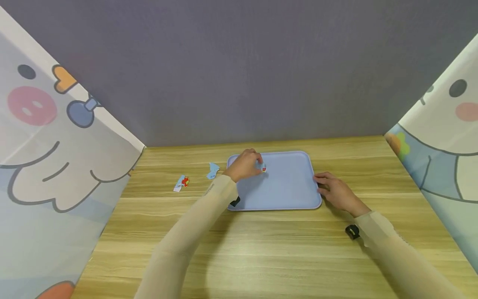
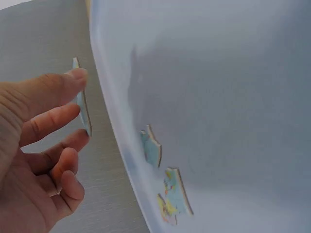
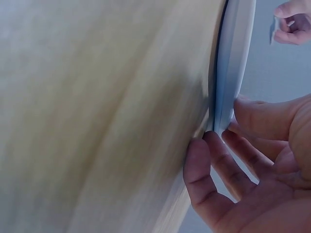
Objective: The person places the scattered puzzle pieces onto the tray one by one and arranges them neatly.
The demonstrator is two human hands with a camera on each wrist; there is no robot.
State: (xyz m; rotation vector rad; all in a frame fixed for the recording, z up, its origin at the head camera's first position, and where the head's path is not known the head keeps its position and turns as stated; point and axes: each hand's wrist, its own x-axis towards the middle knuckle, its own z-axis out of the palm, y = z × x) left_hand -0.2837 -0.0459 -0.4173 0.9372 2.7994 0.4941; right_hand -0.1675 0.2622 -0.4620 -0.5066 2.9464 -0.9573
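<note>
My left hand [image 1: 244, 166] is over the left part of a light blue tray [image 1: 287, 182]. Between thumb and fingertips it pinches a small flat puzzle piece [image 2: 82, 107], pale blue and seen almost edge-on in the left wrist view. Inside the tray, close to its rim, lie a blue puzzle piece [image 2: 152, 149] and a blue-and-yellow puzzle piece [image 2: 177, 191]; the left hand hides them in the head view. At the tray's right edge, my right hand [image 1: 337, 193] grips the rim, thumb on the upper side and fingertips against the outer side.
Left of the tray on the wood-grain table [image 1: 284, 257] lie light blue puzzle pieces [image 1: 213, 170] and blue pieces with a red patch [image 1: 180, 183]. A grey wall [image 1: 261, 74] rises behind the table. Cartoon-printed cloths [image 1: 48, 137] flank both sides.
</note>
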